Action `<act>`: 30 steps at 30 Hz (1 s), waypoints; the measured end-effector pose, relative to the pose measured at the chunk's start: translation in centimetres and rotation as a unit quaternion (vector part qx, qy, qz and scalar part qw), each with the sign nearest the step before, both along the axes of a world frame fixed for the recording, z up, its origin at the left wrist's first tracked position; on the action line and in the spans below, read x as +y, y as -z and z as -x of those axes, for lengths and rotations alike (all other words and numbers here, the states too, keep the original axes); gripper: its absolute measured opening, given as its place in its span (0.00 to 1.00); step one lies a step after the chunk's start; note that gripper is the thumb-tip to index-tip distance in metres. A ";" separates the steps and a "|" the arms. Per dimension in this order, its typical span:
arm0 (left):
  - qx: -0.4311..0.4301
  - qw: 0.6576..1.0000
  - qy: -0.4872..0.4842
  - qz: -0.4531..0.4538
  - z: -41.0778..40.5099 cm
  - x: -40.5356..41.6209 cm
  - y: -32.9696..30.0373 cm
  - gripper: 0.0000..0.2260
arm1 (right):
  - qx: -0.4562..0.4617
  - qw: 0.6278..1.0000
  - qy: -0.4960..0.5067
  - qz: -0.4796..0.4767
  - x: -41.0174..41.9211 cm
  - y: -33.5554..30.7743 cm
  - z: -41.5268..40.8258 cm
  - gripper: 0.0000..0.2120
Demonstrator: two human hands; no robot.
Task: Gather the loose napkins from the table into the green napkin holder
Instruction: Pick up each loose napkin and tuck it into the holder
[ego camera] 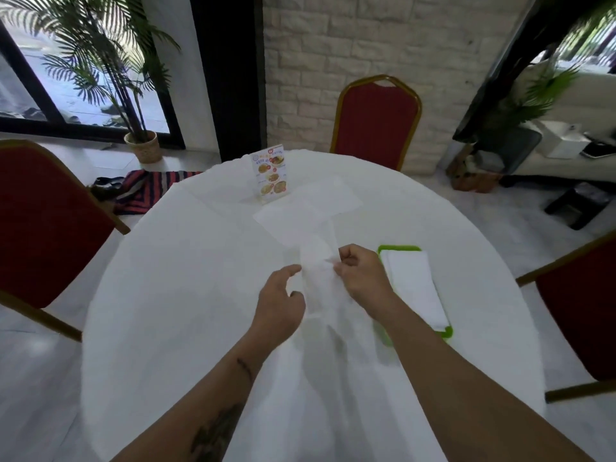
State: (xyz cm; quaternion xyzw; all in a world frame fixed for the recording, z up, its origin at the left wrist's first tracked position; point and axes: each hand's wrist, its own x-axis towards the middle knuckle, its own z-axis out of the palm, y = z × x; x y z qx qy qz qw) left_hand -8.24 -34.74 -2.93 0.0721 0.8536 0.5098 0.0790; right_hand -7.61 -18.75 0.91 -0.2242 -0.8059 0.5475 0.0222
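- Table (173, 295): round, white cloth, and the napkins are white too. Edges barely show, so you could easily miss a sheet or pinch the cloth by mistake.
- Loose napkins (310, 203): two or so lie flat and overlapping past your hands, just in front of the menu card (270, 175). Drag them carelessly and you may knock the card over, or take only the top sheet.
- Holder (446, 333): green tray to your right, near the table edge. Only its far rim and near corner show, the rest is covered. Bump it with your right forearm, which passes over its near end, and it could slide toward the edge.
- Stack (413, 285) in the holder: folded napkins already in, hanging slightly over the rim. Drop the next one skewed and the pile may shift or spill out.
- Held napkin (318, 278): thin, limp, hanging between your hands above the table. Looks like you are folding or straightening it. It may tear or crumple if you pull both ways.
- Right hand (361, 275): fingers pinched together on the napkin's right edge. Small grip, so it may slip.
- Left hand (278, 303): fingers apart, thumb by the napkin's left edge; can't tell if it touches. If it grabs late, the sheet flops unfolded.
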 end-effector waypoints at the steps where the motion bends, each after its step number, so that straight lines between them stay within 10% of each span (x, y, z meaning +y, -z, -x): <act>1: -0.001 1.000 0.003 -0.003 -0.2 1.4 -0.4 0.23 | 0.011 1.000 0.014 0.011 1.7 -0.7 -0.4 0.06; 21: 0.022 0.984 0.105 0.143 -6.8 16.4 0.3 0.25 | -0.106 0.991 0.070 -0.037 17.3 1.2 -6.2 0.11; 25: 0.057 0.968 0.132 0.205 -6.7 16.6 0.0 0.27 | -0.090 0.970 0.017 -0.226 17.2 1.8 -6.7 0.25; 30: 0.075 0.935 0.192 0.288 -6.9 16.7 0.0 0.25 | -0.092 0.884 -0.173 -0.424 16.5 3.1 -7.6 0.19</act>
